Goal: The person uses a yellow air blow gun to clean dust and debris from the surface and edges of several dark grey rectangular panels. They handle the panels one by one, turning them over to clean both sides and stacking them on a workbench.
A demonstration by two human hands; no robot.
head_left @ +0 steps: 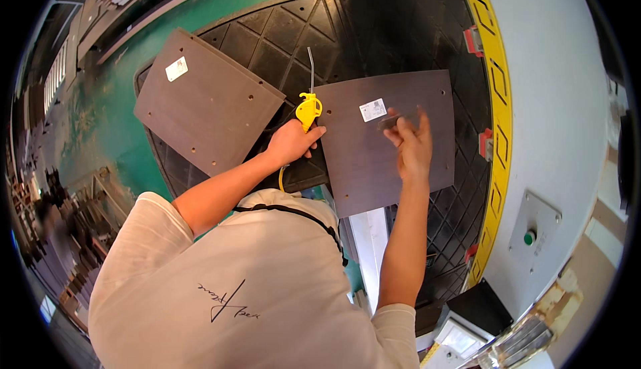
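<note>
A yellow air blow gun (308,110) with a long thin metal nozzle is gripped in my left hand (291,143), its nozzle pointing away from me. Just right of it lies a flat brown panel (374,162) with drilled holes and a white printed label (372,110). My right hand (412,145) is over this panel, beside the label, its fingers apart and partly smeared by motion. A dark blur lies between its fingertips and the label; I cannot make out what it is. More brown panels (207,105), apparently stacked, lie at an angle to the left, with a label on top.
Beneath the panels is a black surface with a diamond pattern (277,35). A yellow strip (499,115) with red-and-grey fittings (486,144) borders it on the right, next to a grey machine body with a green button (529,237). Green floor (113,142) shows at left.
</note>
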